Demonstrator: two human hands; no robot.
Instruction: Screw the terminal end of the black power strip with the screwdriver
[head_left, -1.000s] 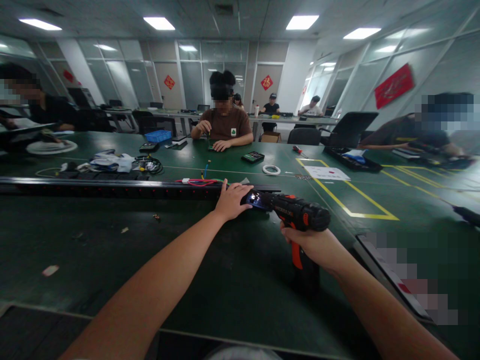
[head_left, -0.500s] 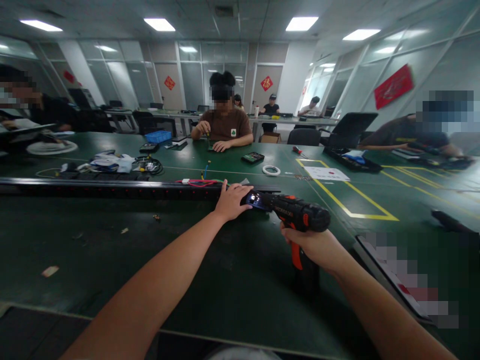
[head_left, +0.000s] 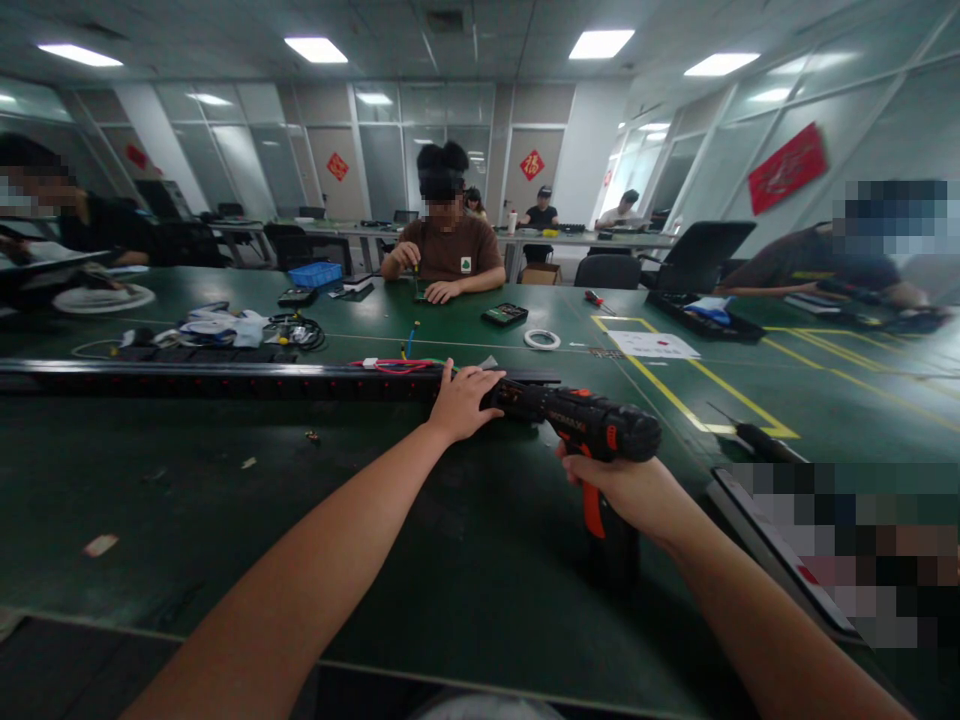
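Observation:
My right hand [head_left: 634, 492] grips the handle of a black and orange cordless screwdriver [head_left: 592, 425], held level with its nose pointing left. The nose meets the right end of a long black strip [head_left: 225, 378] that runs across the green table. My left hand [head_left: 459, 402] rests on that end of the strip, fingers curled over it, right beside the tool's nose. The tool's front light is off. A bundle of red and green wires [head_left: 397, 364] lies just behind the strip.
A person in a brown shirt [head_left: 446, 250] works across the table; others sit at far left and right. A black meter [head_left: 505, 314], a white tape roll [head_left: 541, 339], a white sheet [head_left: 651, 346], a blue bin [head_left: 316, 272], cables [head_left: 298, 329] and a black tool [head_left: 754, 438] lie on the table.
The blue-white light at the screwdriver's nose has gone out. A black tool has come into view on the table at the right. Both my hands have stayed in place.

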